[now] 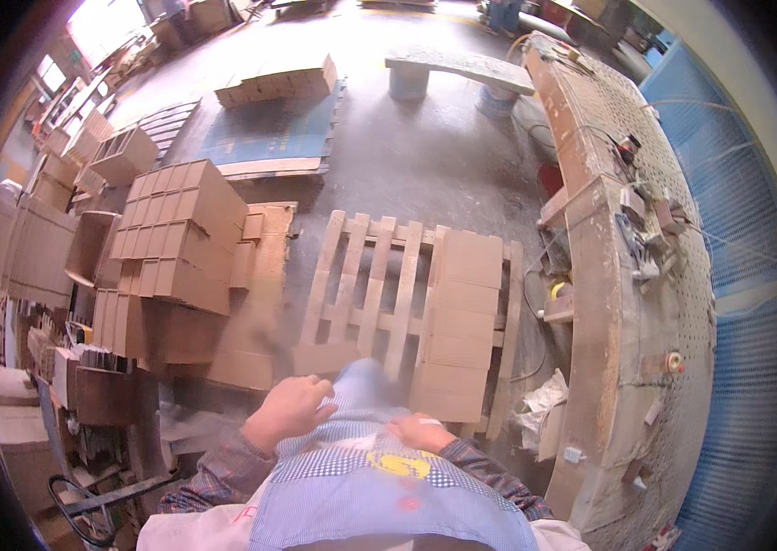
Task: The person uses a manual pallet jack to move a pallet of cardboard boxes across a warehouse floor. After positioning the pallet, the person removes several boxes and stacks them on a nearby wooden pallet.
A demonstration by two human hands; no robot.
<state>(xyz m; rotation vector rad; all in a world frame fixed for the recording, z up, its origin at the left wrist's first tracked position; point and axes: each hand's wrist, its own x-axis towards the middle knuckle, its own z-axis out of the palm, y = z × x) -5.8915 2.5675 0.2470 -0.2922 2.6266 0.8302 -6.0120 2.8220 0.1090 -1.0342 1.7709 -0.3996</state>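
Observation:
My left hand (289, 410) is in front of my body at the left edge of my blue checked apron (361, 487). Its fingers are loosely bent and a little apart, and nothing shows in them. Against the apron's right side rests my right hand (420, 432), with a small white patch on it. Its fingertips are blurred, so I cannot see whether they pinch the cloth. Beyond my hands lies a wooden slatted pallet (379, 275). A stack of flattened brown cardboard (462, 321) covers its right part.
Partitioned brown cardboard boxes (168, 239) are piled at the left. A long worn workbench (604, 303) runs along the right, with tools and small blocks on it. Farther off are a blue sheet (264, 133) bearing more cardboard and a low bench (457, 66).

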